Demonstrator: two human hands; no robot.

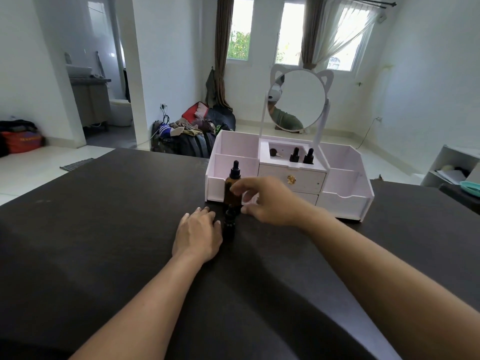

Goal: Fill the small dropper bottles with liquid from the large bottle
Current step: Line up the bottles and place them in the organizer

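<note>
A large amber bottle [232,188] with a black dropper cap stands upright on the dark table [104,229], just in front of the organizer. A small dark dropper bottle [230,222] stands right before it. My left hand [197,235] rests flat on the table, touching the small bottle's left side. My right hand [267,201] hovers beside the large bottle with fingers spread around it, fingertips at its shoulder; whether it grips is unclear. Two more small dropper bottles [301,155] stand in the organizer's top compartment.
A pale pink organizer [345,201] with drawers and a round cat-ear mirror [298,100] stands at the table's far edge. A small dark dropper piece [274,152] lies in its top compartment. A teal dish [470,188] sits at the far right.
</note>
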